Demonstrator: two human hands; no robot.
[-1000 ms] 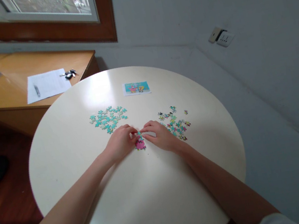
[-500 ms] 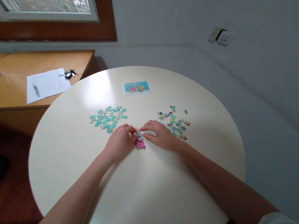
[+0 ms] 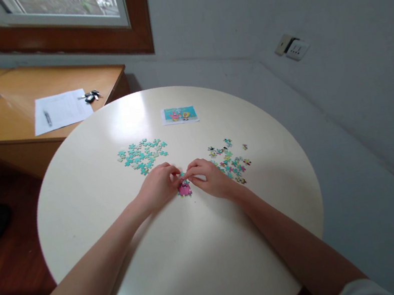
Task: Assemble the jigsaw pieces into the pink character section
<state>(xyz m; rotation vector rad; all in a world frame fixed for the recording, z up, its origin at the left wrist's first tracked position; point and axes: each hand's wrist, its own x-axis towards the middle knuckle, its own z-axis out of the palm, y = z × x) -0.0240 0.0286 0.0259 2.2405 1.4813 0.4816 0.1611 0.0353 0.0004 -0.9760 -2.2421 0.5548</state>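
Observation:
A small joined cluster of pink and teal jigsaw puzzle pieces (image 3: 184, 189) lies on the round white table (image 3: 185, 251). At its left edge my left hand (image 3: 160, 183) is closed, thumb and fingers pinched at the upper part of the cluster. My right hand (image 3: 208, 177) comes in from the other side, its index finger pressing on the cluster's top and the thumb close below. Fingers cover the upper pieces, so how they fit together is hidden.
Loose teal pieces (image 3: 143, 156) lie at the left, mixed-colour pieces (image 3: 230, 162) at the right. A printed cartoon picture (image 3: 179, 115) lies at the back. Beyond the table's left edge, a wooden desk (image 3: 16, 118) holds paper (image 3: 61, 112) and keys (image 3: 91, 97).
My right index finger has moved slightly left and down onto the top of the cluster. My left hand stays nearly where it was.

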